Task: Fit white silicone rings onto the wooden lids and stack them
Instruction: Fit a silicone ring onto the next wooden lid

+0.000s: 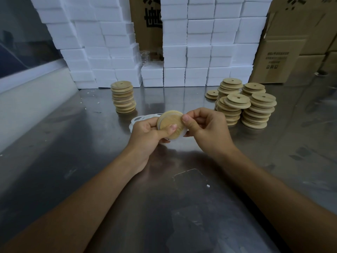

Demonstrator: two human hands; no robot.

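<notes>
2 bare forearms reach in from the lower corners, uncovered as far back from the fingers as the frame shows; no sleeve edge is visible. The left hand (145,132) and right hand (206,126) wear nothing. Each thumb shows a short, rounded, unpainted nail. Fine creases mark the knuckles behind the fingertips.

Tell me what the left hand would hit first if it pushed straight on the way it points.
The left hand points up and away across the table, so it would probably first meet the loose white rings lying just beyond it; depth is hard to judge.
</notes>
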